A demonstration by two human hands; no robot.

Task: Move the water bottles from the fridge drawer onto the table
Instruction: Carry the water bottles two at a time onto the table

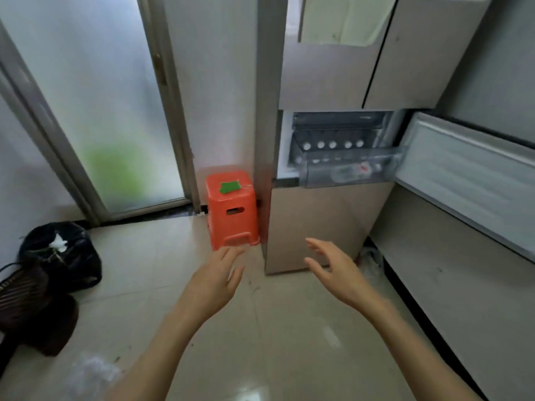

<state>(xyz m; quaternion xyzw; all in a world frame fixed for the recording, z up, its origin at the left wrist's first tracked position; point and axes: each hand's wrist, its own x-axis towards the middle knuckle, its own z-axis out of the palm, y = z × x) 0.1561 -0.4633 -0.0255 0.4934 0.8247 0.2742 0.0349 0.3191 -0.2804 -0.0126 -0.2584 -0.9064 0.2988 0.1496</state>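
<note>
The fridge point(321, 227) stands ahead with a middle compartment open. Its clear plastic drawer point(347, 172) is pulled out. Several water bottles point(333, 144) stand in the drawer in a row, showing their white caps, and another bottle point(353, 170) lies behind the drawer's clear front. My left hand point(217, 282) and my right hand point(333, 270) are stretched out in front of me, below the drawer and well short of it. Both have straight, spread fingers and hold nothing. No table is in view.
The open fridge door point(474, 175) swings out on the right at drawer height. An orange plastic stool point(231, 209) stands on the tiled floor left of the fridge. A black rubbish bag point(60, 250) and dark items lie at the left. A frosted glass door point(95, 111) is behind.
</note>
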